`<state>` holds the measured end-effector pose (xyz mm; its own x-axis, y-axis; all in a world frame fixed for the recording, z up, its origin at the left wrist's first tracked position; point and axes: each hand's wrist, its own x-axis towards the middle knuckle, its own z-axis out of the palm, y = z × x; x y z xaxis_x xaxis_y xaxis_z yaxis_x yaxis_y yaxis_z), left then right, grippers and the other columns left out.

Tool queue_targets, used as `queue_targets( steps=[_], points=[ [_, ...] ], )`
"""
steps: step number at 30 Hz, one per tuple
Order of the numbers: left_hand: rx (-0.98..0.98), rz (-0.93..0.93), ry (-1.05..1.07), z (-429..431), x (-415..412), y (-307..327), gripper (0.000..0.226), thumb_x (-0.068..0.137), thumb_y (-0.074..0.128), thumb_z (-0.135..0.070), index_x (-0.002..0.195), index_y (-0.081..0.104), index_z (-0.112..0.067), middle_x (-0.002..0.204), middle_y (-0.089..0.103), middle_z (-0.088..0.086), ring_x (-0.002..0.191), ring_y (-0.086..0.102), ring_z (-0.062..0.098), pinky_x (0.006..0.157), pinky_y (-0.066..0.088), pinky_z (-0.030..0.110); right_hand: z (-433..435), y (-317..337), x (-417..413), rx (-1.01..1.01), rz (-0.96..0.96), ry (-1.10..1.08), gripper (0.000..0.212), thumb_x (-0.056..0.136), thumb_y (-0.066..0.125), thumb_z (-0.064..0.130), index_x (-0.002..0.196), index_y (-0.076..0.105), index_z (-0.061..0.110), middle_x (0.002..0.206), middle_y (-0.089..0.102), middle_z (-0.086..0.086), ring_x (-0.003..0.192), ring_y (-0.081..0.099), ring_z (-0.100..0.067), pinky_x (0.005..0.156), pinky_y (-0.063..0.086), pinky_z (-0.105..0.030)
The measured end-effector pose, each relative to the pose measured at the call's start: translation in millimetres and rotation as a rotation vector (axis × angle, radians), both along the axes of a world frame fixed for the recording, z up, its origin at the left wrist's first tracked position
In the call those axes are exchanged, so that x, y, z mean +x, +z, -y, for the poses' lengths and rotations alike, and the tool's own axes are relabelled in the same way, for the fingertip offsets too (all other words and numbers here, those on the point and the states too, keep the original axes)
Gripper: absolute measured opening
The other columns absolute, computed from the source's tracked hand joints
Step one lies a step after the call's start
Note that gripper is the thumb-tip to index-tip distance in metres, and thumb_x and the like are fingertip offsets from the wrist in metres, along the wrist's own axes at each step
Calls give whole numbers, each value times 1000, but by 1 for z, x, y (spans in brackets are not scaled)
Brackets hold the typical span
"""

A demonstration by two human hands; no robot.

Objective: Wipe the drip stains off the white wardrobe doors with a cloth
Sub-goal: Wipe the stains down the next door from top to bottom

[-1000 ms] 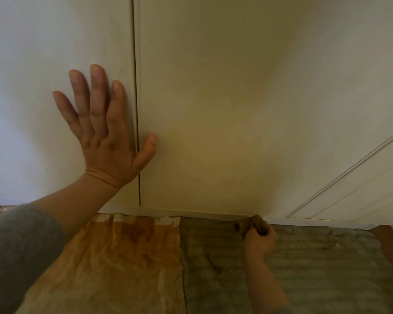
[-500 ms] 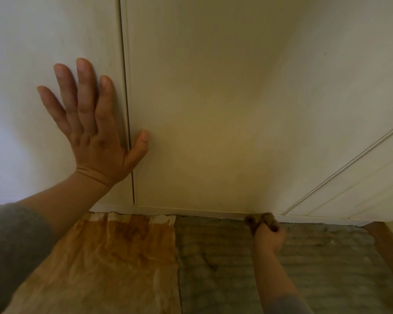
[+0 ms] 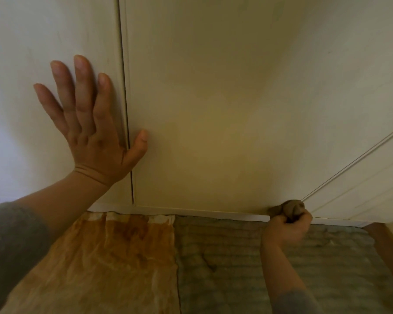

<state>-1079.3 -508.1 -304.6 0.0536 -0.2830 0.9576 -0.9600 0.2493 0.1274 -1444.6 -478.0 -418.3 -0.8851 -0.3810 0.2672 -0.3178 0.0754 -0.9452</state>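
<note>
White wardrobe doors fill the upper view: a left door [image 3: 43, 41], a middle door [image 3: 225, 98] and a right door [image 3: 368, 182], with thin vertical gaps between them. My left hand [image 3: 91, 128] presses flat on the left door with straight spread fingers, its thumb reaching across the gap onto the middle door. My right hand [image 3: 286, 227] grips a bunched brown cloth [image 3: 286, 208] low down. The cloth touches the bottom edge of the middle door, right at the gap to the right door. No drip stains show clearly in this dim light.
An orange-brown stained sheet [image 3: 100, 264] lies on the floor under my left arm. A grey ribbed mat [image 3: 225, 257] lies beside it under my right arm. A strip of wooden floor [image 3: 390, 243] shows at the far right. A white plinth [image 3: 191, 210] runs beneath the doors.
My right hand has slid the cloth to the right along the bottom edge of the middle door, reaching the gap to the right door. My left hand has stayed flat on the doors.
</note>
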Motion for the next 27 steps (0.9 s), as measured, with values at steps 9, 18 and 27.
queue_targets(
  steps=[9, 18, 27],
  points=[
    [15, -16, 5, 0, -1, 1, 84, 92, 43, -54, 158, 0, -26, 148, 22, 32, 139, 19, 53, 97, 23, 82, -18, 3, 48, 28, -191, 273, 40, 73, 50, -23, 105, 58, 0, 110, 54, -17, 105, 52, -24, 91, 48, -29],
    [-5, 29, 17, -4, -1, 9, 81, 91, 43, -52, 152, 18, -5, 148, 19, 32, 149, -15, 17, 117, -13, 48, -36, -21, 145, -87, -299, 645, 37, 74, 57, -5, 100, 65, 19, 105, 56, 0, 100, 55, -12, 88, 51, -27],
    [25, 55, -2, -7, 0, 9, 80, 93, 39, -52, 155, 13, -8, 149, 19, 33, 149, -15, 20, 116, -11, 53, -34, -23, 223, 5, -489, 961, 31, 72, 66, 6, 101, 76, 14, 100, 69, -4, 94, 59, -12, 89, 46, -13]
  ],
)
